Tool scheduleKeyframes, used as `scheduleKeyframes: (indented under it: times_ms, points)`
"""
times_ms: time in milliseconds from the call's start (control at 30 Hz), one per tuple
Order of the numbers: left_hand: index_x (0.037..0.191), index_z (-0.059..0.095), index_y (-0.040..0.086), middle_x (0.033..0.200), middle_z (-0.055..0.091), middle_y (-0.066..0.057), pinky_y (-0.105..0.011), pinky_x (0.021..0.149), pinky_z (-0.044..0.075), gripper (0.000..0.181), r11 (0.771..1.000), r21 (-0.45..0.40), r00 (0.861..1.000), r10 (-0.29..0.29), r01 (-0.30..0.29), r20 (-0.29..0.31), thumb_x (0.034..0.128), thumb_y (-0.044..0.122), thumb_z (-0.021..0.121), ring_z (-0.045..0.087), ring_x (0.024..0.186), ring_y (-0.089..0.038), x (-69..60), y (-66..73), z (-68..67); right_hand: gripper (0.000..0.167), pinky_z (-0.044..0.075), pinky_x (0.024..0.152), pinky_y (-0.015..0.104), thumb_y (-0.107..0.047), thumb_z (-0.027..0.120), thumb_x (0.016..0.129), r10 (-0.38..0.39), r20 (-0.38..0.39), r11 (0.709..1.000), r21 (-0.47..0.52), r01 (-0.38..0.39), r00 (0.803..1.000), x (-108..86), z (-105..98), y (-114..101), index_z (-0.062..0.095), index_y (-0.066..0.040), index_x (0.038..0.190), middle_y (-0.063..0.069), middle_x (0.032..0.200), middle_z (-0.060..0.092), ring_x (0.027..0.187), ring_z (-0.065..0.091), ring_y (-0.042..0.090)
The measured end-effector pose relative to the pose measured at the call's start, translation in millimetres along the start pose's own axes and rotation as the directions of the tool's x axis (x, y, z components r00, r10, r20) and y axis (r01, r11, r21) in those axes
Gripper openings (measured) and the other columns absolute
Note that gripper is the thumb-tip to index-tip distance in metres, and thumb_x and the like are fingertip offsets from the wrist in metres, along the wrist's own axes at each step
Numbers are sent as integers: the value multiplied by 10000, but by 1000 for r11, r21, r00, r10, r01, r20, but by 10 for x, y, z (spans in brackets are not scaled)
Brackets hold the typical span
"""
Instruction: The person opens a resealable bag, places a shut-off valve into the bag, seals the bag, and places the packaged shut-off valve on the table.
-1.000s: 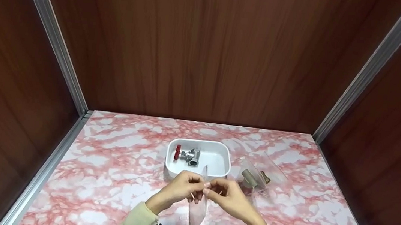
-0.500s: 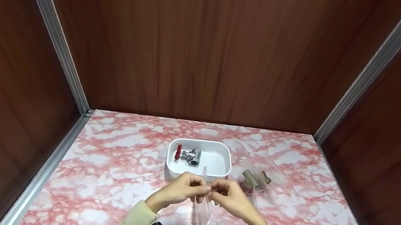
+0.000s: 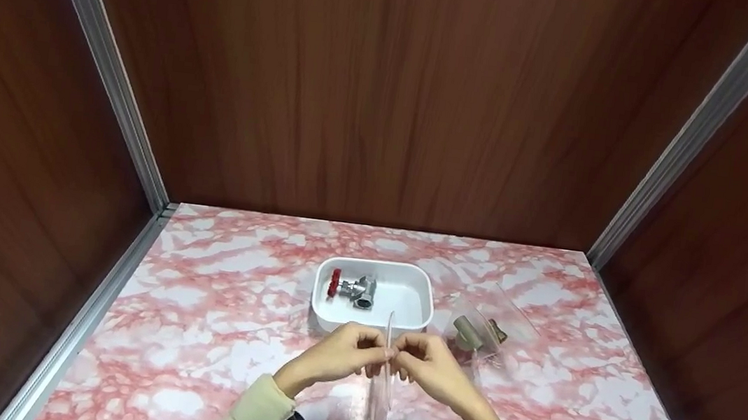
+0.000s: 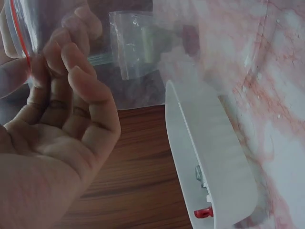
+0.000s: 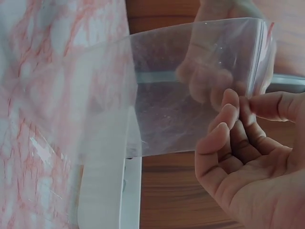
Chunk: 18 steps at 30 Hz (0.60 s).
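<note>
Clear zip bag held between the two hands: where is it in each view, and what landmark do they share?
Head: zip bag, nearly edge-on between left hand and right hand, lower centre.
Left wrist: zip bag, spread across the upper left.
Right wrist: zip bag, spread across the upper middle.
Shared landmark: white tray, visible in all three views.

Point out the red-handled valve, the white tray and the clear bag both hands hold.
Red-handled valve (image 3: 359, 289), head view: on its metal body.
White tray (image 3: 405, 304), head view: on its bare floor.
Held clear bag (image 5: 174, 112), right wrist view: on its flat side.
</note>
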<state>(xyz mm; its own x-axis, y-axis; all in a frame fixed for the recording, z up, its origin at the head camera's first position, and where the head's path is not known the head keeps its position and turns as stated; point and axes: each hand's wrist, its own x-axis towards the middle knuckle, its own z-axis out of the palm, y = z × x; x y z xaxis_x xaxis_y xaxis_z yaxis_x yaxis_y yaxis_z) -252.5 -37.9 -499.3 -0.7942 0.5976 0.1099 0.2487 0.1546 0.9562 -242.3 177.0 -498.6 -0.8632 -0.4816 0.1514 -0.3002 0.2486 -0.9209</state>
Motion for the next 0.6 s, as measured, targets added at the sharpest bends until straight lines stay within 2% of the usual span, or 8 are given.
scheduleKeyframes:
  times_ms: [333, 500, 600]
  points:
    - [780, 661, -28, 655, 625, -21, -185, 565, 403, 317, 998, 50, 999, 26, -25, -27, 1027, 171, 658, 536, 592, -59, 14, -5, 29, 113, 434, 562, 185, 6, 626, 920, -27, -12, 1000, -9, 27, 1000, 11, 14, 35, 708, -2, 842, 64, 711, 642, 613, 545, 72]
    - [759, 641, -33, 647, 624, -47, -185, 562, 403, 328, 998, 42, 998, 43, -41, -41, 1029, 151, 666, 543, 598, -139, 26, -17, 46, 131, 427, 563, 180, -4, 617, 923, -13, -6, 1000, -15, 13, 1000, 16, 9, 40, 706, -2, 828, 123, 706, 649, 604, 542, 59]
    - [749, 634, -34, 646, 616, -49, -189, 579, 419, 344, 999, 28, 998, 45, -44, -47, 1029, 162, 678, 552, 605, -144, 31, -19, 56, 131, 428, 567, 179, -1, 613, 920, -16, 1, 1000, -5, 16, 1000, 17, 4, 54, 697, 11, 820, 168, 706, 647, 607, 544, 73]
